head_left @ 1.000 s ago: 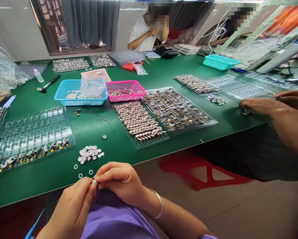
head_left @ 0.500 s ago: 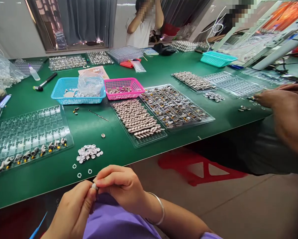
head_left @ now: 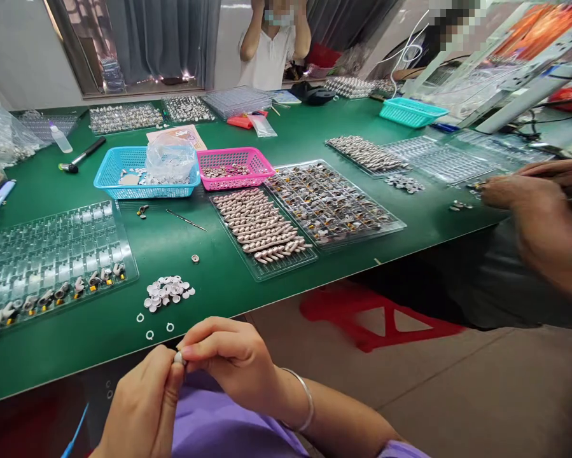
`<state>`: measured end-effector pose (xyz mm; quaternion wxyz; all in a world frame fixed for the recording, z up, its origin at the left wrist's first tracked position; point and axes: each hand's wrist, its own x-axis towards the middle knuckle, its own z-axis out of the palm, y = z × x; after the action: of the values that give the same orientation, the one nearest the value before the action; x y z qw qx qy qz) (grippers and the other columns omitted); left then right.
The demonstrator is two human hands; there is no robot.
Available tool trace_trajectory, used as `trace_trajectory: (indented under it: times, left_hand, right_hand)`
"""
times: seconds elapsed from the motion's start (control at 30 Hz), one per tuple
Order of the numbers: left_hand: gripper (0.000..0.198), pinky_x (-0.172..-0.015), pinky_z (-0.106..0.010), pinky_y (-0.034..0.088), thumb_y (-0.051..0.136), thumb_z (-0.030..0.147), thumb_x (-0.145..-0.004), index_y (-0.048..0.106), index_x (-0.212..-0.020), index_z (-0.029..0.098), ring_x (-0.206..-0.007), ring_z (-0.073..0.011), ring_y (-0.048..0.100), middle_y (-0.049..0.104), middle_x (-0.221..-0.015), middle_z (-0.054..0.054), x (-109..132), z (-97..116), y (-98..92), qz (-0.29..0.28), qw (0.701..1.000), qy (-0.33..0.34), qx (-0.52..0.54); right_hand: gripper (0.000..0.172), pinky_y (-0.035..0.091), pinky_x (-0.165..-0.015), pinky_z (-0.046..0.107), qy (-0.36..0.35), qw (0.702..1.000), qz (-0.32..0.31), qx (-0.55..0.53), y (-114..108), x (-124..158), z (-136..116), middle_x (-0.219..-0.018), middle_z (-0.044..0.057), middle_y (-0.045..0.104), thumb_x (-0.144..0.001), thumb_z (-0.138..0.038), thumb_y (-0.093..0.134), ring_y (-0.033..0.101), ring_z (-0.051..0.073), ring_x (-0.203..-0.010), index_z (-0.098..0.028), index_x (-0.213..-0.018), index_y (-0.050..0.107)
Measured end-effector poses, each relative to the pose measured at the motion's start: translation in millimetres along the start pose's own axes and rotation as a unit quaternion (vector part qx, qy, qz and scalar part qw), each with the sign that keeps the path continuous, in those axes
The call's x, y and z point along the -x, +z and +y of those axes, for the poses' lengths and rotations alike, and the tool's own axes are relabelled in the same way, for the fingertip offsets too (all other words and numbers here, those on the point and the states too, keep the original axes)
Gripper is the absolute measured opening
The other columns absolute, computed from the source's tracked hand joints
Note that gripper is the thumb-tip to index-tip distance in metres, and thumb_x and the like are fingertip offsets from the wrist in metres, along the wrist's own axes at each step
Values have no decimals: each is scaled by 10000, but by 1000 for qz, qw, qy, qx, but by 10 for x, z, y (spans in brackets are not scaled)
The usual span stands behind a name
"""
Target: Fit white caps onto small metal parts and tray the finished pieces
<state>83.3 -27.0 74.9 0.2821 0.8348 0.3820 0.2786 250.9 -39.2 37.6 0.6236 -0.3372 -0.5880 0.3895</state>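
My left hand point(head_left: 140, 401) and my right hand point(head_left: 235, 356) meet in front of the table's near edge. Both pinch one small, light-grey rounded piece point(head_left: 179, 359), which looks like an earbud part; the fingers cover most of it. Just beyond them, on the green table point(head_left: 99, 343), lies a pile of small white discs point(head_left: 164, 294). Three thin white rings point(head_left: 150, 334) lie in front of the pile. A small round cup-like part point(head_left: 195, 259) sits alone behind it. To the left, a clear tray point(head_left: 66, 245) holds earbud-like parts with yellow tabs along its front row.
A blue basket point(head_left: 147, 191), a pink basket point(head_left: 238, 184), thin metal tweezers or a pick point(head_left: 185, 219) and a hammer point(head_left: 83, 156) lie farther back. Filled trays point(head_left: 261, 229) stand at centre. A co-worker's hands point(head_left: 519, 187) handle parts at right; another person point(head_left: 269, 54) is across the table.
The view has shifted slightly. Both my hands keep their pinch on the small piece, which looks turned a little. The person across the table has raised their hands from the face.
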Motion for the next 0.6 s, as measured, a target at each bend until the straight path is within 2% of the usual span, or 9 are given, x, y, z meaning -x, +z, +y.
trace_trajectory:
  times: [0.17, 0.27, 0.4, 0.47, 0.6]
  left_hand:
    - [261, -450, -159, 389, 426, 204, -954, 504, -707, 235, -450, -92, 491, 529, -572, 54, -17, 24, -5, 6, 1000, -10, 2]
    - [305, -460, -164, 393, 429, 257, -962, 496, -666, 227, -462, -96, 503, 537, -558, 45, -15, 4, -51, -48, 997, -49, 46]
    - [389, -467, -180, 408, 433, 375, -964, 519, -622, 211, -473, -109, 524, 567, -545, 20, -16, -5, -107, -125, 973, -138, 136]
    - [419, -462, -188, 412, 449, 432, -951, 534, -609, 204, -464, -114, 527, 573, -528, 12, -22, 20, -107, -127, 957, -182, 185]
    - [435, -452, -201, 408, 538, 528, -885, 583, -615, 190, -440, -112, 512, 565, -502, 13, -28, 95, -67, -87, 921, -269, 267]
  right_hand:
    - [133, 628, -654, 180, -15, 999, -13, 36, -32, -7, -11, -901, 72, 721, -884, -99, 624, 714, 111, -700, -159, -854, 739]
    - [143, 615, -642, 170, -4, 997, -59, 41, -93, -46, -30, -879, 73, 711, -890, -99, 606, 705, 103, -685, -147, -827, 725]
    - [161, 597, -601, 172, 26, 992, -121, 19, -156, -138, -55, -821, 56, 692, -882, -116, 605, 684, 92, -626, -145, -753, 696]
    - [178, 590, -596, 177, 34, 992, -124, 16, -162, -181, -67, -797, 51, 686, -870, -100, 598, 680, 93, -619, -142, -721, 686]
    - [189, 582, -612, 189, 57, 989, -134, 26, -154, -226, -102, -765, 42, 682, -861, -112, 607, 673, 95, -623, -147, -687, 672]
